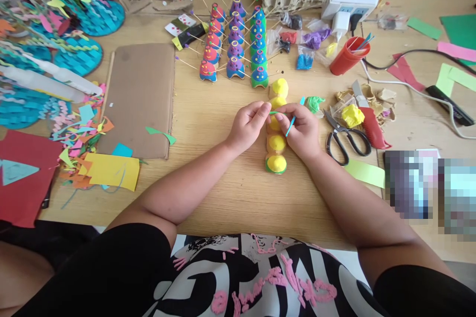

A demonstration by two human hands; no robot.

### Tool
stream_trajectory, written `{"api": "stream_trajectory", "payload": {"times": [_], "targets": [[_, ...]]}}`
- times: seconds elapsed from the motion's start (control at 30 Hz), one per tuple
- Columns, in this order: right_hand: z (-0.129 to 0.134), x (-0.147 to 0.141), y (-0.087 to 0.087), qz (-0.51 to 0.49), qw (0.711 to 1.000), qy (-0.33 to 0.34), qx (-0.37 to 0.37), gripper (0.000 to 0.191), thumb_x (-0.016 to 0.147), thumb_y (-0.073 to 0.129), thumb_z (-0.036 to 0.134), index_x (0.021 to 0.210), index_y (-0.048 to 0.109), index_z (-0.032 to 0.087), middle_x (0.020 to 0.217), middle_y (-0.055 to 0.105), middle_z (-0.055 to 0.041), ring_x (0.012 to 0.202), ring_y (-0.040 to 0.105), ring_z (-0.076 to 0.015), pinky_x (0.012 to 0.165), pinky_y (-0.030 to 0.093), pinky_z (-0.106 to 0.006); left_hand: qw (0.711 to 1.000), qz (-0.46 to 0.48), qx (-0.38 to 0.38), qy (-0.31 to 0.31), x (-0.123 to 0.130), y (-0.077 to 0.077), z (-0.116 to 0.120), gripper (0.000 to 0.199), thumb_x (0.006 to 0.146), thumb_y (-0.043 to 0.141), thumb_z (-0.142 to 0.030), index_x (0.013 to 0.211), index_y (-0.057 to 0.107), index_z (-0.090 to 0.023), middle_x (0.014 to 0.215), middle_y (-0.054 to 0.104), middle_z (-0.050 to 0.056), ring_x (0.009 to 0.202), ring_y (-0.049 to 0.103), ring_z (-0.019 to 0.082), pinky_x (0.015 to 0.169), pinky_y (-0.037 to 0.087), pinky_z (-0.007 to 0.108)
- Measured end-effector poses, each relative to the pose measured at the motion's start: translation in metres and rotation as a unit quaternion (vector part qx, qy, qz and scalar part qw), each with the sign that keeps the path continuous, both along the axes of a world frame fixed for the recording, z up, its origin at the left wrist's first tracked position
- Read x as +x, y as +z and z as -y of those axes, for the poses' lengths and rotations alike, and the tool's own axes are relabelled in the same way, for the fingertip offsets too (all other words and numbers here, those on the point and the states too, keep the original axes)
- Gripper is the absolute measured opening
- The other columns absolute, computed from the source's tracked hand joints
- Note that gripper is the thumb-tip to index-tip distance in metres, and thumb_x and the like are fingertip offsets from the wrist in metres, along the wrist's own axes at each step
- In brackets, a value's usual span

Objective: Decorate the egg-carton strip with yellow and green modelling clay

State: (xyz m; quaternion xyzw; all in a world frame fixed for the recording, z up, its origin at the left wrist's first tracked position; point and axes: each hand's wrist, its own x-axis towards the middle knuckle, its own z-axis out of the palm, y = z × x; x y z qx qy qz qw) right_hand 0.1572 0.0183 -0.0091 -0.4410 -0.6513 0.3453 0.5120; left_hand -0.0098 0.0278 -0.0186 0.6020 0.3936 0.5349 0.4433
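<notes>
A strip of egg-carton humps [276,144] topped with yellow clay lies lengthwise under my hands, with green clay around its nearest hump. My left hand [250,126] is closed, its thumb and index finger pinching one end of a thin piece of green clay [274,113] above the strip. My right hand [303,131] pinches the other end and also holds a blue tool [291,125] slanting between its fingers. A lump of green clay [314,103] rests just beyond my right hand.
Painted egg-carton strips [235,39] with pins stand behind. To the right are black scissors [346,137], a red cup [348,57], a red-handled cutter [373,126] and a power strip [349,5]. Cardboard [139,99] and paper scraps lie left. A person's bare limb shows bottom left.
</notes>
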Motion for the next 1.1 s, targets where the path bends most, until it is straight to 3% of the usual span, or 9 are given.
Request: {"api": "stream_trajectory", "payload": {"times": [0.2,0.37,0.57,0.77,0.97,1.1], "targets": [[0.0007,0.0007,0.0023,0.022,0.999,-0.024,0.01,0.059,0.098,0.058,0.079,0.077,0.064,0.024,0.068,0.06,0.0004,0.063,0.05,-0.0137,0.062,0.047,-0.032,1.0,-0.001,-0.004,-0.025,-0.0027,-0.0011,0.0004,0.065,0.102,0.046,-0.083,0.083,0.061,-0.023,0.069,0.05,-0.001,0.064,0.047,0.014,0.062,0.043,0.032],[0.0001,0.001,0.0026,0.021,0.999,-0.024,0.007,0.061,0.096,0.059,0.08,0.071,0.06,0.024,0.066,0.057,0.0004,0.061,0.047,-0.0139,0.059,0.045,-0.033,0.998,-0.017,0.0,-0.06,-0.0006,0.0054,0.0022,0.064,0.096,0.056,-0.085,0.084,0.061,-0.022,0.072,0.053,-0.002,0.07,0.051,0.014,0.069,0.045,0.031],[0.0002,0.0004,0.0006,0.009,1.0,-0.013,0.007,0.063,0.092,0.066,0.081,0.067,0.059,0.024,0.062,0.054,0.0012,0.059,0.047,-0.0136,0.056,0.042,-0.033,0.998,-0.014,0.004,-0.063,0.0022,0.0052,0.0043,0.056,0.1,0.062,-0.073,0.08,0.061,-0.021,0.074,0.055,-0.001,0.071,0.051,0.013,0.068,0.043,0.03],[0.0003,0.0033,0.0008,0.004,1.0,-0.017,0.026,0.058,0.102,0.055,0.075,0.081,0.073,0.024,0.076,0.07,-0.0029,0.071,0.063,-0.0167,0.07,0.053,-0.034,0.999,-0.001,-0.002,-0.046,0.0014,0.006,0.0049,0.055,0.104,0.061,-0.068,0.075,0.058,-0.021,0.071,0.054,-0.001,0.07,0.051,0.013,0.068,0.043,0.03],[-0.0008,0.0035,0.0005,-0.001,1.0,0.002,-0.006,0.059,0.082,0.076,0.083,0.099,0.077,0.026,0.066,0.056,0.0034,0.061,0.051,-0.0148,0.06,0.048,-0.032,0.999,0.026,-0.023,-0.027,0.0014,0.003,0.002,0.059,0.102,0.061,-0.071,0.071,0.055,-0.021,0.067,0.051,-0.003,0.065,0.048,0.011,0.066,0.043,0.029],[-0.0003,0.001,0.0001,-0.009,1.0,0.016,-0.023,0.055,0.08,0.082,0.078,0.098,0.077,0.025,0.076,0.069,0.0003,0.064,0.055,-0.0145,0.06,0.048,-0.031,0.999,0.01,-0.027,-0.022,0.0016,0.0025,0.0015,0.063,0.1,0.06,-0.076,0.069,0.055,-0.021,0.066,0.051,-0.002,0.064,0.048,0.012,0.064,0.043,0.029]]}}
